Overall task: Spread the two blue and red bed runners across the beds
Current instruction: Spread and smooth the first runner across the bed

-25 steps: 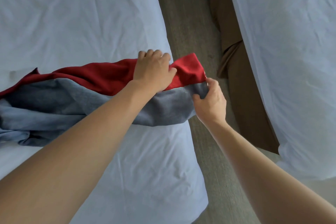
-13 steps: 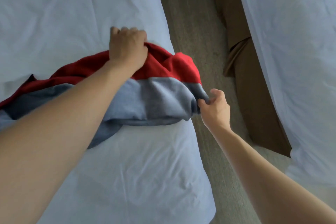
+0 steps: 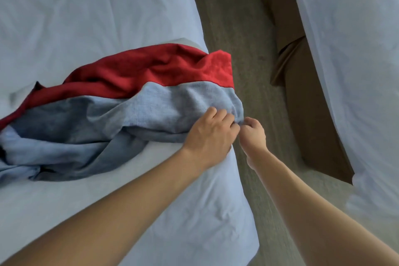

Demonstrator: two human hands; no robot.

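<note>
Red and blue cloth lies bunched across the near-left bed (image 3: 90, 15) in the head view, the only view given: this bed runner (image 3: 133, 101) reaches from the left edge of the picture to the bed's right side, where its end droops slightly over the edge toward the carpeted aisle (image 3: 241, 28). Its red band sits on the far side and the blue band on the near side, with the blue part folded over itself in thick rumples toward the left. Both hands meet at the runner's near-right corner: the left hand (image 3: 212, 134) is curled down on the blue cloth with fingers closed on a fold, and the right hand (image 3: 252, 134), just beside it over the aisle, pinches the same corner hem between thumb and fingers. A second bed (image 3: 354, 49) with a brown skirt (image 3: 306, 97) stands to the right across the aisle, and no runner shows on it. By my reading the task is at an early stage: one runner is laid roughly crosswise but needs pulling flat and squaring, and the other bed is not yet dressed; the second runner is not in sight.
</note>
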